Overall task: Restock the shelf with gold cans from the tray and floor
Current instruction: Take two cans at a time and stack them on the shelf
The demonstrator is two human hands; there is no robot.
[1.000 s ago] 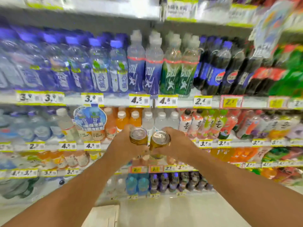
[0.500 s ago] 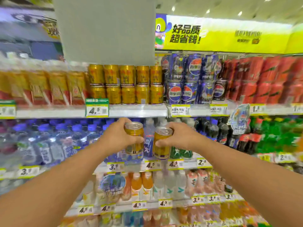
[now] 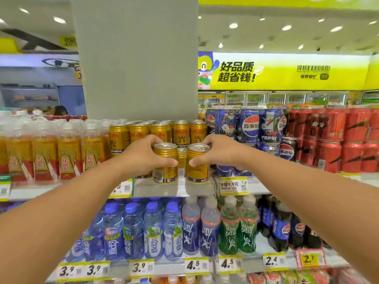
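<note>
— What is this place?

— A shop. A big grey pillar (image 3: 134,58) stands in the middle and goes up to a white ceiling (image 3: 287,39) with small round lights (image 3: 233,25).

— And on the wall?

— A bright yellow sign (image 3: 287,71) with black writing. Under it is a row of glass fridges (image 3: 276,98).

— Anything else?

— Long shelves. Red cans (image 3: 332,138) and blue cans (image 3: 249,125) sit up high, water bottles (image 3: 133,232) lower down. Yellow price tags (image 3: 193,265) run along the edge.
</note>
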